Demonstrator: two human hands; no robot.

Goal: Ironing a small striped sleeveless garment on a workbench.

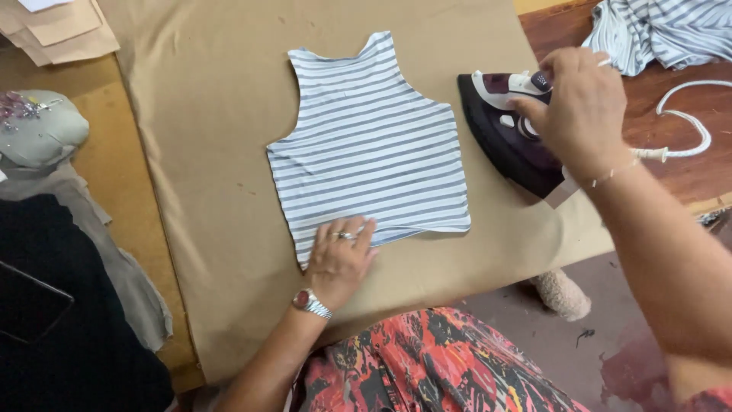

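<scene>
A striped fabric piece (371, 145), cut like a sleeveless top panel, lies flat on brown kraft paper (206, 191) that covers the table (690, 172). The left hand (341, 259) rests on its near edge, fingers (358, 236) spread flat and released, pressing the cloth down. Just right of the cloth, the right hand (583, 111) is clenched around the handle of a dark purple steam iron (507, 137) standing on the paper. A white cord (686, 122) curls over the table at the right, near more striped cloth (663, 30) at the far right corner.
</scene>
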